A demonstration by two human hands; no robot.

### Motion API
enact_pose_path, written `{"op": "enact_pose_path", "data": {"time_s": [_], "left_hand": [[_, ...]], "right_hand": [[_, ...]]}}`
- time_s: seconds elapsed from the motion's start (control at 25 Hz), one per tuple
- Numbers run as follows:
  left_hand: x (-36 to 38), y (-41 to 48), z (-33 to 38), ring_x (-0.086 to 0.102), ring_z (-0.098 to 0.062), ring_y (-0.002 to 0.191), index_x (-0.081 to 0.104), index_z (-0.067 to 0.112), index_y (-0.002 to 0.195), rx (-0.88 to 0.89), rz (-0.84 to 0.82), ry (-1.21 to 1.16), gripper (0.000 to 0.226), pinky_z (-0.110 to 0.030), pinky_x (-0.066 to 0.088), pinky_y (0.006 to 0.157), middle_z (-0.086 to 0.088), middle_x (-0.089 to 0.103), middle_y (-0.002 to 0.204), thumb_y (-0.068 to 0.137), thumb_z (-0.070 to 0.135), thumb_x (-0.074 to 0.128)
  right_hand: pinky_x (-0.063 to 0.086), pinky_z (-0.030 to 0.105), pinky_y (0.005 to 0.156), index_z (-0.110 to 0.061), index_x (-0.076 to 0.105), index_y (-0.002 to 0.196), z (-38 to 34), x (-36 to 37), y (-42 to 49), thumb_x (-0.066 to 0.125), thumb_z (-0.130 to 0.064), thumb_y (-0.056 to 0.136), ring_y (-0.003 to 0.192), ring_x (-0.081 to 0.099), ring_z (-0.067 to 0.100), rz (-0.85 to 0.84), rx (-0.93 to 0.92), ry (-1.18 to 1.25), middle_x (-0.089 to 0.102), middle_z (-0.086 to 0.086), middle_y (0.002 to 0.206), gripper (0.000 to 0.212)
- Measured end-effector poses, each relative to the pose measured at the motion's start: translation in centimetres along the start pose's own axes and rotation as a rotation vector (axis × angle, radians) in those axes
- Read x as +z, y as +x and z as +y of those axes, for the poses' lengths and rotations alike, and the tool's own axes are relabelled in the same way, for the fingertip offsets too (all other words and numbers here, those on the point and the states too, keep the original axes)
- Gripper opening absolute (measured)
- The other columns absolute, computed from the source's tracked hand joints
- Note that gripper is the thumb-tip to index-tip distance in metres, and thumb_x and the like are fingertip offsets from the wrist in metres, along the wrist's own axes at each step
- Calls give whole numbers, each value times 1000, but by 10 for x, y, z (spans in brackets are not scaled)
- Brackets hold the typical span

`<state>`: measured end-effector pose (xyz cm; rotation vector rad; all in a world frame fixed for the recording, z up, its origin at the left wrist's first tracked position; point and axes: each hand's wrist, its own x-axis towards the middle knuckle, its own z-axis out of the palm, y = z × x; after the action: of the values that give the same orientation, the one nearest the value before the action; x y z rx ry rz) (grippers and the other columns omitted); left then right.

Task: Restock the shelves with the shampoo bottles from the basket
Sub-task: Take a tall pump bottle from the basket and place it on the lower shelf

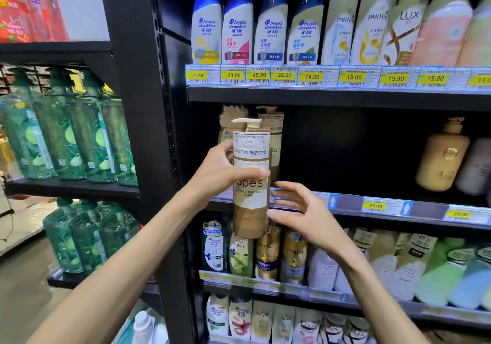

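The pump bottle (251,192) stands upright in the air, its long axis vertical and its pump head on top with the spout pointing left. It hangs just in front of the left end of the middle shelf (353,203), with its base below the shelf's front rail. The left hand (220,173) is the one carrying it: it grips the bottle's middle from the left, thumb laid across the front label and fingers wrapped behind. The right hand (300,211) waits just to the bottle's right at its lower half, fingers spread and gently curved, holding nothing; whether its thumb tip touches the bottle's side cannot be told. The bottle is tall and straight-sided, white above and golden brown below, with a white printed sticker near the neck and large lettering mid-body. Matching bottles (276,142) already stand at the far left of that shelf, directly behind it. The dark open stretch lies to their right, so the bottle probably needs lifting over the rail and then pushing away.
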<state>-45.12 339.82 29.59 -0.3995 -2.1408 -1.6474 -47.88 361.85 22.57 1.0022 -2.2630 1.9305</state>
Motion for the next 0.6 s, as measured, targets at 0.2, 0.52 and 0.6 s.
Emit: {"op": "enact_pose_path", "data": {"time_s": [0.2, 0.52, 0.6], "left_hand": [[25, -3, 10, 73, -7, 99, 63, 18, 118, 18, -10, 74, 82, -30, 59, 86, 6, 76, 108, 47, 43, 95], [8, -7, 2, 69, -3, 100, 61, 25, 124, 23, -32, 248, 59, -34, 57, 90, 9, 73, 110, 75, 50, 82], [-12, -12, -5, 63, -1, 111, 58, 27, 126, 123, 142, 416, 57, -34, 55, 95, 12, 69, 118, 80, 56, 74]], "right_hand": [[56, 26, 87, -26, 61, 121, -5, 23, -1, 87, -50, 59, 100, 70, 3, 78, 4, -71, 74, -12, 109, 72], [59, 33, 83, -14, 63, 121, 6, 21, 7, 87, -28, 67, 101, 72, 13, 97, 119, 164, 76, -3, 108, 61], [59, 44, 87, -16, 63, 119, 8, 18, 14, 84, -23, 75, 99, 73, 16, 167, 174, 239, 77, -1, 106, 49]]}}
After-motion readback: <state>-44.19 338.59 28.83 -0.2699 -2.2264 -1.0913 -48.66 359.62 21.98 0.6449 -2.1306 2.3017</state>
